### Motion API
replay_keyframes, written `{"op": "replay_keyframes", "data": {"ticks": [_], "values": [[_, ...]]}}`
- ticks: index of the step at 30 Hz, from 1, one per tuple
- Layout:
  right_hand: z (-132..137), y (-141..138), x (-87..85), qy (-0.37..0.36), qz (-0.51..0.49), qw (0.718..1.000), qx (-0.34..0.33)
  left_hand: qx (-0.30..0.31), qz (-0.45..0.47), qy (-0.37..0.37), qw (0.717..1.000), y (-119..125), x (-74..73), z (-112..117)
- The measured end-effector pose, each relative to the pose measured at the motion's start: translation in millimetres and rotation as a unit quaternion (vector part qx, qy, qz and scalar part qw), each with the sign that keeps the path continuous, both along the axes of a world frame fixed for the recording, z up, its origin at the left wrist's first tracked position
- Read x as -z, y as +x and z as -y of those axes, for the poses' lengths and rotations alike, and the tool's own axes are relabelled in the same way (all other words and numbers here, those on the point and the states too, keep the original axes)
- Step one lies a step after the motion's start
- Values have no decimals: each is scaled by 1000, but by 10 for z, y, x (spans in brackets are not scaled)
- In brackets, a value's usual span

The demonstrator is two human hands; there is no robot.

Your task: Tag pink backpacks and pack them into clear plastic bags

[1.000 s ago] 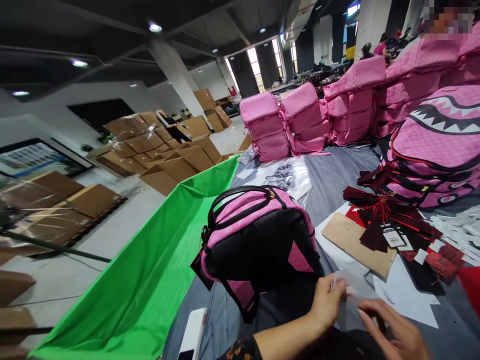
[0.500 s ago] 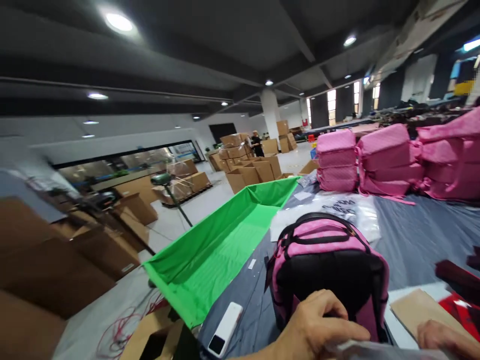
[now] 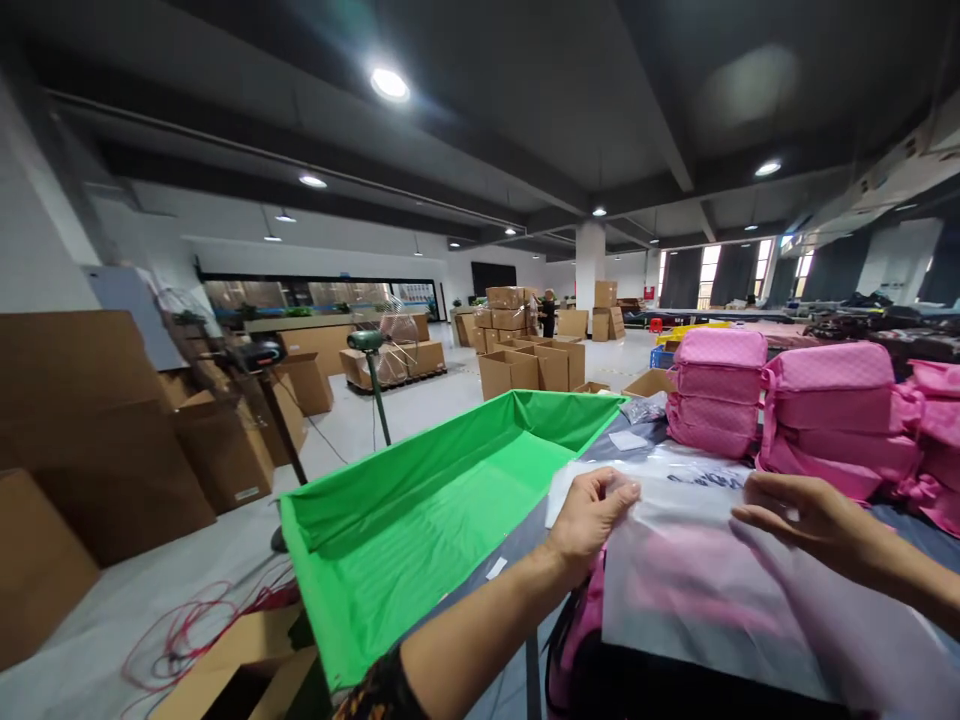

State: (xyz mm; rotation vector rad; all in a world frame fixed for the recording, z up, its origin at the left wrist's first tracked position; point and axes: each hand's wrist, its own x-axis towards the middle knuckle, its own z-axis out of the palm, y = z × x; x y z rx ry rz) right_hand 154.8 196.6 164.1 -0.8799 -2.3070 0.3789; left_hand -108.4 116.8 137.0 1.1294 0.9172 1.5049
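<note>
A translucent plastic bag (image 3: 697,590) hangs between my two hands, in front of a pink and black backpack (image 3: 581,640). My left hand (image 3: 596,515) pinches the bag's upper left corner between thumb and fingers. At the upper right, my right hand (image 3: 814,515) grips the bag's top edge, thumb and fingers closed on it. Pink shows blurred through the film, and the backpack's black panel is visible below the bag's lower edge. Behind my hands, a clear printed sheet of plastic (image 3: 675,465) lies on the dark table cover.
Stacked pink backpacks (image 3: 716,395) stand along the table's far right side. A green fabric trough (image 3: 442,520) runs along the left table edge. Cardboard boxes (image 3: 225,450), a fan on a green stand (image 3: 375,375) and red cables (image 3: 180,630) occupy the floor. A person (image 3: 548,313) stands far back.
Both hands have risen from low in front of the backpack, lifting and spreading the plastic bag before it. The view has levelled and shifted left; the phone-like white device is no longer visible.
</note>
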Motion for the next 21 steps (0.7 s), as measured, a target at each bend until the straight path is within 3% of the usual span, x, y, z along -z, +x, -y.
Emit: {"op": "replay_keyframes", "data": {"ticks": [5,10,12,15,18,20,21], "values": [[-183,-88,144,-105,34,994,-1,4,-79,-33,996,-108,214,-273],[-209,-82,328,-101,31,994,-1,46,-83,-72,993,-156,410,-266],[-214,-65,370,-91,21,996,4,55,-86,-90,991,-204,392,-237],[-213,-49,385,-71,6,997,2,-7,-161,-19,987,-355,84,-160],[-214,-66,371,-57,7,998,-14,-65,-266,152,950,-442,-488,-17],[-229,-83,369,-36,2,999,-14,-8,-315,237,919,-354,-807,79],[-242,-90,372,-13,-9,1000,-10,32,-346,268,899,-265,-897,106]]}}
